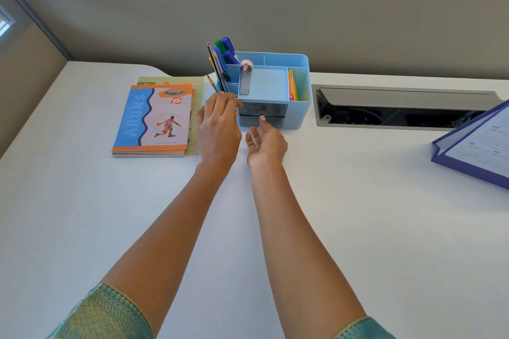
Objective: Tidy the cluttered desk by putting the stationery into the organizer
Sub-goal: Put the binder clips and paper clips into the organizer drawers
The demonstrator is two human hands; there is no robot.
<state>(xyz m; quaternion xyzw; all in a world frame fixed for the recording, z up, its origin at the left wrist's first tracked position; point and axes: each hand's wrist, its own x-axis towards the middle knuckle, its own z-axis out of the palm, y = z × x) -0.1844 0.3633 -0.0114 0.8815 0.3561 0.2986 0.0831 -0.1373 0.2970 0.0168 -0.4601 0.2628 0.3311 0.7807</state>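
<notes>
The left hand (220,124), just left of centre frame, has its fingers bent round the front left corner of the light blue organizer (300,96) and seems to brace it. The right hand (264,143) lies beside it, palm turned up and fingers relaxed, holding nothing. Its thumb tip touches the small pull between the two smoky drawers (261,115) in the organizer's front.

The organizer stands on the white table (330,215) at centre frame. It is likely thin moulded plastic, light and stiff, and it would skid on the smooth top if a drawer were tugged or pushed unbraced. The corner hold therefore looks sound. The drawers are best worked by the pull, with a light touch.

Markers (227,49) and a pencil (212,82) stand in its left compartment, top-heavy and apt to tip it. A pink-capped item (244,77) stands on the middle tray, and coloured sticky notes (292,85) sit in the right slot.

Left of the organizer lie stacked exercise notebooks (154,118), floppy and best lifted by the spine edge. A cable slot (399,107) runs to the right, and a blue folder (476,146) sits at the right edge.
</notes>
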